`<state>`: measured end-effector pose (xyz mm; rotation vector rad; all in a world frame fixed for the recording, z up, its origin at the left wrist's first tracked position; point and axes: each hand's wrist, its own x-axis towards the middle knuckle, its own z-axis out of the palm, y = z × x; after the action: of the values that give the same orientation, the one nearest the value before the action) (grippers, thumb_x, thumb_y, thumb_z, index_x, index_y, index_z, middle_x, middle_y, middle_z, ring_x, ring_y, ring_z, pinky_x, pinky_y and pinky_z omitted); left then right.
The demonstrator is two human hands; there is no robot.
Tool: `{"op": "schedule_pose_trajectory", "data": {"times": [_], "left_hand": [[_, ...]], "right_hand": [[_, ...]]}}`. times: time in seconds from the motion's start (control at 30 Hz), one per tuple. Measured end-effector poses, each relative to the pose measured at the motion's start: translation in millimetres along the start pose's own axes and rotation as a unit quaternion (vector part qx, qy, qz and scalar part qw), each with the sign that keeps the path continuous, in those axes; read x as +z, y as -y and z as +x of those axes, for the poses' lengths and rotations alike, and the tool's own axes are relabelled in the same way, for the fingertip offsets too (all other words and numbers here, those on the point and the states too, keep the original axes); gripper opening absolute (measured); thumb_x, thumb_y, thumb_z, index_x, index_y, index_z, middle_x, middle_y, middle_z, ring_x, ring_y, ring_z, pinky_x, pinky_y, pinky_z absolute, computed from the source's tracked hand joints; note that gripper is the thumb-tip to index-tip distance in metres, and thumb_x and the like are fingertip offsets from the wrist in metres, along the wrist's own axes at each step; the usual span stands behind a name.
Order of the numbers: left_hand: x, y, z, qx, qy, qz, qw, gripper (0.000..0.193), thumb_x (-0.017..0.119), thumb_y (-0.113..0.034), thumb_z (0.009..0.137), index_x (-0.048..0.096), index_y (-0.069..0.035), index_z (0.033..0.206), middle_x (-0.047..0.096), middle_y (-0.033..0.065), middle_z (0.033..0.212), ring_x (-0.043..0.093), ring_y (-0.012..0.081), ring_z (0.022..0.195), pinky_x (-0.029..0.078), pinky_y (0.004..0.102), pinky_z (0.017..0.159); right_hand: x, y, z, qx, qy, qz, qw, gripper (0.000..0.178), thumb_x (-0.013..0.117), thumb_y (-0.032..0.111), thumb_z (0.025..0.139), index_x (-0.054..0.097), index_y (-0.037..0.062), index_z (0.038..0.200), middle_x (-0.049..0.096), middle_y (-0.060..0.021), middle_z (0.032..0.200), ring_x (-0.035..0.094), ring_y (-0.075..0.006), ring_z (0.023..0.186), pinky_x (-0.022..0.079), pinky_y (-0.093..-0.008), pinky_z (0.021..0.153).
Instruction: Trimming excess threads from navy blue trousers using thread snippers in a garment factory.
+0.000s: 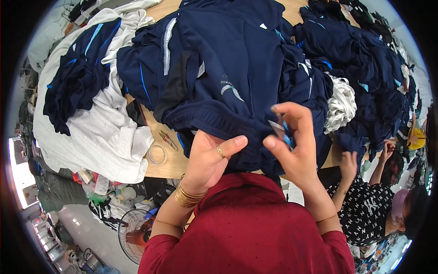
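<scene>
A pair of navy trousers (pixel 262 50) lies spread over the heap before me, its gathered elastic waistband (pixel 205 119) turned toward me. My left hand (pixel 205 160) grips the waistband's near edge, thumb on top and fingers tucked under the cloth. Just right of it, my right hand (pixel 299 150) is curled around thread snips (pixel 277 128) with pointed metal blades and a blue part. The blades point toward the waistband; whether they touch it I cannot tell. A white mark and a small white label (pixel 201 69) show on the trousers.
More snips (pixel 168 139) and a clear ring (pixel 157 155) lie on the wooden table (pixel 166 170). White cloth (pixel 114 132) and navy garments (pixel 80 82) cover the left. At right are a white bundle (pixel 341 102), a navy pile (pixel 360 59) and a co-worker (pixel 365 210). A fan (pixel 134 233) stands lower left.
</scene>
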<state>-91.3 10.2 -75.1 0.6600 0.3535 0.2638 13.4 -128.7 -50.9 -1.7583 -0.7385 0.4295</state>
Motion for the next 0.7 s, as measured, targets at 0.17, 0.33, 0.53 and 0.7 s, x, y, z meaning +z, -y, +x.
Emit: {"op": "schedule_pose_trajectory", "data": {"times": [0.17,0.33,0.53,0.7], "left_hand": [[2.5,-0.3,-3.1,0.033,-0.013,-0.009,0.999,0.044,0.059,0.01,0.081,0.044,-0.001,0.121,0.055,0.0082,0.115,0.054,0.018,0.11,0.042,0.0338,0.097],[2.0,1.6,-3.5,0.06,-0.018,-0.006,0.998,0.047,0.06,0.01,0.081,0.043,-0.001,0.123,0.054,0.0074,0.117,0.052,0.0177,0.111,0.041,0.0344,0.098],[3.3,1.8,-3.6,0.044,-0.028,-0.015,0.999,0.047,0.06,0.009,0.081,0.043,-0.001,0.124,0.054,0.0074,0.117,0.053,0.0175,0.11,0.041,0.0333,0.098],[3.9,2.7,-3.2,0.04,-0.025,-0.015,0.999,0.047,0.06,0.009,0.081,0.043,-0.001,0.123,0.054,0.0075,0.117,0.053,0.0171,0.109,0.042,0.0327,0.097]], "right_hand": [[-1.7,-5.7,-4.5,-0.218,-0.044,-0.236,0.946,0.038,0.075,0.026,0.075,0.057,0.0067,0.101,0.057,-0.0003,0.077,0.048,-0.0153,0.062,0.032,-0.0306,0.058],[3.3,-6.7,-8.9,-0.217,-0.052,-0.292,0.93,0.034,0.074,0.031,0.074,0.059,0.0071,0.094,0.053,0.0004,0.069,0.047,-0.0156,0.058,0.031,-0.0291,0.055],[7.5,-10.7,-9.5,-0.209,-0.069,-0.261,0.94,0.031,0.071,0.03,0.076,0.058,0.0058,0.091,0.051,-0.0022,0.068,0.047,-0.0178,0.055,0.033,-0.03,0.049],[5.6,-9.1,-8.8,-0.229,-0.084,-0.302,0.921,0.03,0.071,0.029,0.076,0.059,0.0061,0.09,0.051,-0.0023,0.068,0.049,-0.0185,0.056,0.035,-0.0298,0.05]]}}
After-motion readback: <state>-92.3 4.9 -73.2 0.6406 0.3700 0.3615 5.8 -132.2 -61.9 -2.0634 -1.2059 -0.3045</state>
